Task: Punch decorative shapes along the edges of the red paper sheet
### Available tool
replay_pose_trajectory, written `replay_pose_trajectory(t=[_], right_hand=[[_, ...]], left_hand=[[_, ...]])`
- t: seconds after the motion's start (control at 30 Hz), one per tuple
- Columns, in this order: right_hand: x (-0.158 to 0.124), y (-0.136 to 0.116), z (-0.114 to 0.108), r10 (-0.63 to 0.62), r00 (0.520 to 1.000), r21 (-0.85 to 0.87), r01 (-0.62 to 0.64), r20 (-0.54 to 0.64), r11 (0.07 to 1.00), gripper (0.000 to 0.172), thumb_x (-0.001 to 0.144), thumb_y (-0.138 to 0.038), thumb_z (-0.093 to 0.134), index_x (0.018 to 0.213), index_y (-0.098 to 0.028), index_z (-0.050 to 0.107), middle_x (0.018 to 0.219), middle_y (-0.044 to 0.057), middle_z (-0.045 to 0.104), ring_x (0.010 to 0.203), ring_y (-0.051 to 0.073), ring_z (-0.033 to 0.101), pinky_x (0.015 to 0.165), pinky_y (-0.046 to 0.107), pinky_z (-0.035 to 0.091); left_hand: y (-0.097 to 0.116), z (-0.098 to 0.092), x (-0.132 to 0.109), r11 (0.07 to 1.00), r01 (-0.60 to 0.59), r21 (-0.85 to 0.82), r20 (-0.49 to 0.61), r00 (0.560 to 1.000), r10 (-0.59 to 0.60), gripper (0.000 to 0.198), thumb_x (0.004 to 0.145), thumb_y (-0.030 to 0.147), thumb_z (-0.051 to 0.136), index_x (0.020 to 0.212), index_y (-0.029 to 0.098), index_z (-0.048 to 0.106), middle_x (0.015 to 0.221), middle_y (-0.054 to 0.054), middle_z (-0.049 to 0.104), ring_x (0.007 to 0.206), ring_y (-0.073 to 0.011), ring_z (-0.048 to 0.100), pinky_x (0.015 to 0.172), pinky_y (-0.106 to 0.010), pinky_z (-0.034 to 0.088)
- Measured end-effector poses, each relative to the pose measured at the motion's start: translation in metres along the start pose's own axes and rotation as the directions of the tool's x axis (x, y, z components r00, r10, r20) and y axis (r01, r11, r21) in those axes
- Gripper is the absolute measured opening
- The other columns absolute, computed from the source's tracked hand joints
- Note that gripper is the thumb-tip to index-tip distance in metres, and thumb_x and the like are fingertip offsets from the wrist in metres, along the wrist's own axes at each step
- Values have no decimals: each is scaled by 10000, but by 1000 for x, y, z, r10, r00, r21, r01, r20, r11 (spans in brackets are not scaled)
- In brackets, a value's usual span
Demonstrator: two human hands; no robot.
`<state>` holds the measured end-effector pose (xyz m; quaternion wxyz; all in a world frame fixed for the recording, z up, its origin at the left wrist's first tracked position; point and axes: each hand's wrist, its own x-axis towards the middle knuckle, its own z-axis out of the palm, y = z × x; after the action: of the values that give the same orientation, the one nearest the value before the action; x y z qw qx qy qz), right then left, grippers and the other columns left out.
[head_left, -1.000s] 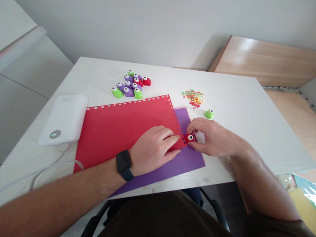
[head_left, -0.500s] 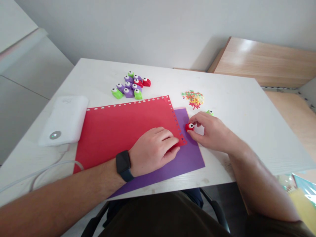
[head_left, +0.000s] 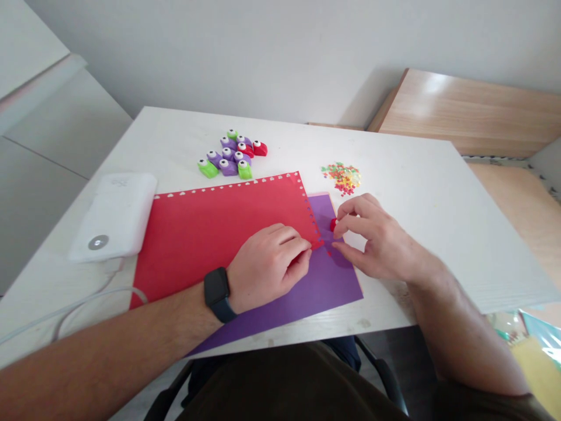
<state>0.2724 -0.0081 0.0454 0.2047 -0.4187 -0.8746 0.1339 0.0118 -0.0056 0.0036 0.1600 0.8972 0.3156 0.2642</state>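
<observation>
My left hand (head_left: pixel 274 257) is closed at the right edge of the red sheet of paper (head_left: pixel 210 228), thumb and fingers together by its near corner. That sheet has a row of punched shapes along its top and right edges and overlaps a purple sheet (head_left: pixel 302 304). My right hand (head_left: pixel 377 237) hovers at the purple sheet's right side, thumb and forefinger apart. A red craft punch (head_left: pixel 333 224) shows partly behind its fingertips; the fingers hide the rest. A tiny red paper cutout (head_left: pixel 329 254) lies on the purple sheet just below the thumb.
Purple, green and red craft punches (head_left: pixel 228 168) stand grouped at the back. A pile of small coloured paper cutouts (head_left: pixel 344 177) lies beyond my right hand. On the left sits a white device (head_left: pixel 116 216) with a cable (head_left: pixel 100 292). The white table's (head_left: pixel 407 193) front edge is close to me.
My right hand has spread its thumb and forefinger, letting go of the red punch. The red sheet's corner has shifted slightly left with my left hand, and a red cutout now shows on the purple sheet.
</observation>
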Motion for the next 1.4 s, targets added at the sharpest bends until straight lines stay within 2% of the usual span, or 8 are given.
replay_pose_trajectory(t=[0.17, 0.57, 0.9, 1.0, 1.1, 1.2, 1.3, 1.4], right_hand=[[-1, -4, 1, -55, 988, -24, 59, 147, 998, 36, 914, -271, 781, 914, -236, 788, 1133, 118, 640, 1091, 312, 525, 985, 512, 479], [2, -5, 5, -89, 985, 1, 90, 146, 996, 115, 964, -175, 686, 898, -226, 765, 1059, 105, 668, 1053, 283, 525, 972, 472, 491], [4, -4, 2, -14, 1000, 2, 14, 0, 1000, 83, 980, -167, 659, 932, -216, 706, 1071, 111, 671, 1070, 285, 563, 1010, 471, 479], [4, -2, 2, 35, 994, 1, -35, -108, 999, 66, 980, -176, 671, 952, -224, 706, 1068, 105, 679, 1061, 281, 591, 987, 462, 483], [6, 9, 4, 136, 949, -39, -153, -284, 987, 50, 987, -206, 676, 969, -228, 718, 1072, 107, 692, 1081, 290, 611, 999, 478, 475], [10, 30, 10, 230, 859, -89, -302, -458, 949, 67, 978, -259, 697, 934, -228, 736, 1054, 105, 710, 1063, 303, 612, 984, 488, 478], [14, 51, 16, 327, 784, -104, -442, -527, 891, 117, 972, -305, 697, 914, -232, 768, 1018, 103, 725, 1053, 322, 601, 981, 507, 479], [17, 65, 21, 385, 754, -105, -510, -533, 854, 166, 987, -314, 667, 944, -225, 801, 1032, 115, 744, 1057, 330, 603, 994, 518, 471]], left_hand=[[0, 0, 0, 1000, 1, 1, 2, 1000, -1, 236, 1049, 209, 550, 931, 164, 749, 884, -72, 692, 845, -203, 623, 788, -382, 525], [0, 1, 0, 1000, 9, -2, 10, 1000, -9, 250, 1053, 217, 545, 916, 169, 748, 882, -70, 692, 849, -208, 627, 798, -384, 523], [0, 0, 1, 1000, 8, -9, 3, 1000, -8, 251, 1049, 217, 546, 915, 166, 752, 874, -66, 682, 844, -209, 626, 795, -380, 516], [0, 1, 0, 1000, 16, -19, 14, 1000, -16, 250, 1053, 223, 545, 928, 165, 753, 882, -65, 679, 853, -208, 624, 804, -383, 514], [-1, 1, 0, 1000, 16, -24, 15, 1000, -16, 254, 1057, 231, 542, 919, 168, 746, 872, -63, 672, 835, -205, 611, 781, -382, 506], [-1, 1, -1, 999, 16, -30, 18, 1000, -15, 251, 1059, 226, 535, 930, 169, 743, 874, -62, 671, 839, -206, 608, 785, -387, 503], [-1, 2, -2, 999, 20, -34, 19, 1000, -19, 253, 1060, 222, 531, 929, 169, 741, 876, -62, 670, 846, -208, 609, 795, -394, 503], [-2, 2, -1, 999, 22, -40, 15, 1000, -21, 255, 1061, 224, 529, 927, 169, 739, 879, -64, 671, 847, -208, 610, 798, -394, 505]])
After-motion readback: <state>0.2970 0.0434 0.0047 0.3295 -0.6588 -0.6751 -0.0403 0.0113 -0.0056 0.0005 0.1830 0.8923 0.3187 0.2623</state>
